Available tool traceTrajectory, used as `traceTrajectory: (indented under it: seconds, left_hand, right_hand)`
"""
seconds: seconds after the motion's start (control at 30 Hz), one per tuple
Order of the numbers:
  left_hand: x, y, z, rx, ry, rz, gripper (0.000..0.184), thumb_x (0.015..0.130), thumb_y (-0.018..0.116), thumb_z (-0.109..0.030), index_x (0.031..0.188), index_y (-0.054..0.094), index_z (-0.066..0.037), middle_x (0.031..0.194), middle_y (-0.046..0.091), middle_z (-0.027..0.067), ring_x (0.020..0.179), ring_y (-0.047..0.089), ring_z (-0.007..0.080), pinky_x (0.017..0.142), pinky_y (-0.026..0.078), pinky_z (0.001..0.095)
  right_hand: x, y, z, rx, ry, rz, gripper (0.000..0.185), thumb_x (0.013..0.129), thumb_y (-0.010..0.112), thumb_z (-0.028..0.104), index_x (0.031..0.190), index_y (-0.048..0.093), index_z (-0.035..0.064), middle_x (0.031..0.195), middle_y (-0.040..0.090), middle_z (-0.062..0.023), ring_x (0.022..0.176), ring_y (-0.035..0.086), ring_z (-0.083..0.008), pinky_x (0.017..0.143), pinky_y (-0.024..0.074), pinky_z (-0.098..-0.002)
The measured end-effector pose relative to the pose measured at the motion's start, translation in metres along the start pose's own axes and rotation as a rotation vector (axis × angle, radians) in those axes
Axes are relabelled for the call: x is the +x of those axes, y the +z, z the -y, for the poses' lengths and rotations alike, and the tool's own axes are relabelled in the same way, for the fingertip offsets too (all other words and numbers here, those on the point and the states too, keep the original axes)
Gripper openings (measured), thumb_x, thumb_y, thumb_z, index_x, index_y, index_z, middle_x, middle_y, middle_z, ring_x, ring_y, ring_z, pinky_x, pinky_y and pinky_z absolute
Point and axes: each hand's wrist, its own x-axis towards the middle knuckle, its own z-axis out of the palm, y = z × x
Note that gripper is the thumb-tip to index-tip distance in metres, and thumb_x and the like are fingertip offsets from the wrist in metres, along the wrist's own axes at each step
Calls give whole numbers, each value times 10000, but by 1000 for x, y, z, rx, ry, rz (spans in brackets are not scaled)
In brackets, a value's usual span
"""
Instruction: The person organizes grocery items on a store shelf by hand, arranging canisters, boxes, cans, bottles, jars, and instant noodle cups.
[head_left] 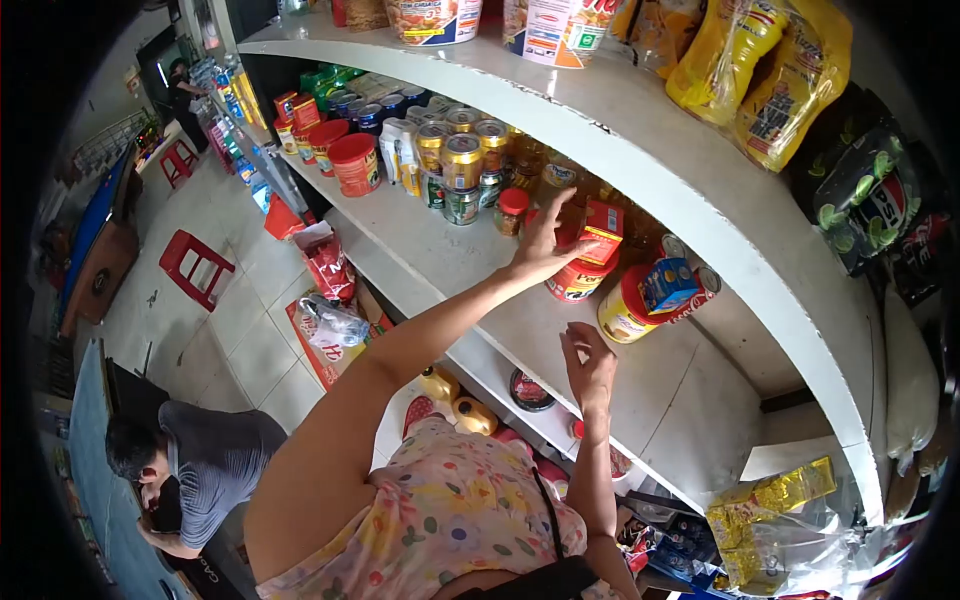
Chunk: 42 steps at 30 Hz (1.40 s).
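My left hand (548, 248) reaches over the middle shelf with its fingers spread. Its fingertips are at a small red box (602, 228), which sits on top of a red can (580, 278); whether they touch it I cannot tell. A small jar with a red lid (511, 210) stands just left of that hand. Lower down, my right hand (591, 368) hovers by the shelf's front edge, fingers loosely bent and apart, holding nothing visible. Nearest to it is a yellow can (626, 308) with a blue box (668, 286) on it.
Drink cans (462, 162) and red-lidded tubs (354, 164) fill the left of the shelf (430, 225). An upper shelf (640, 120) curves overhead, bearing yellow bottles (760, 70). Red stools (196, 268) stand on the tiles. Another person (205, 470) sits at lower left.
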Motion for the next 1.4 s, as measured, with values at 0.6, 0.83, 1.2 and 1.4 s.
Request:
traceTrajectory:
  seconds: [0.6,0.83,1.2,1.4]
  left_hand:
    - [34,-391,154,647,140,-855,477,721,754,-150,1132,562,-1,1078,597,189,1016,561,325,882,439,388]
    - [99,-469,205,1020,-153,-469,718,677,748,-481,1186,540,-20,1194,553,204,1105,522,364,909,438,440]
    - [117,-454,222,1228,-466,-62,984,713,451,-797,1405,364,-103,1494,230,190,1399,170,328,1075,281,485]
    - [119,-455,209,1177,-528,41,973,742,352,-815,1442,299,-142,1520,166,179,1423,99,305,1086,166,573]
  right_hand:
    - [77,73,-14,-218,-28,143,262,794,667,90,1019,565,2,862,647,-131,795,641,-250,721,502,-357]
    - [115,227,86,7,-157,589,597,772,733,211,1257,447,12,1186,548,-180,1059,569,-296,878,480,-384]
    - [238,435,145,-411,-424,254,1013,576,833,395,1363,276,83,1266,352,-308,1127,393,-496,954,366,-523]
    - [248,461,164,-615,-193,187,894,589,779,520,1273,373,112,1175,420,-280,1081,428,-459,897,388,-543]
